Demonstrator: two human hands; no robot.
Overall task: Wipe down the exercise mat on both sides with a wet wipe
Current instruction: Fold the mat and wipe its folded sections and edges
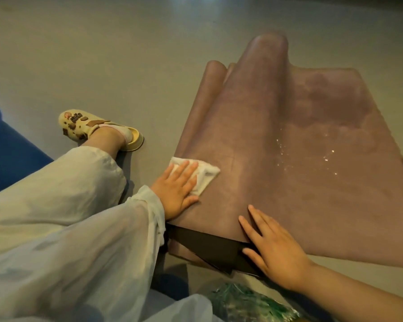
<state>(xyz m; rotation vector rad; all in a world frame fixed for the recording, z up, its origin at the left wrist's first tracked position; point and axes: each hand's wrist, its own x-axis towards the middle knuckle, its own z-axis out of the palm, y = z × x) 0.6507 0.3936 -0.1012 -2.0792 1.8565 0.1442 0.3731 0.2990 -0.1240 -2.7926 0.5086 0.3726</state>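
Both hands flat: left hand [175,191] on wipe [204,174], right hand [276,248] on mat [312,182]

Single head-worn view: looks forward and steeply down from seated person, close above mauve rubbery exercise mat [300,159] on grey floor [102,54].

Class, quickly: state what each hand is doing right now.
Left hand: open, fingers flat, pressing the wet wipe onto the mat.
Right hand: open, fingers straight, resting on the mat's near edge.
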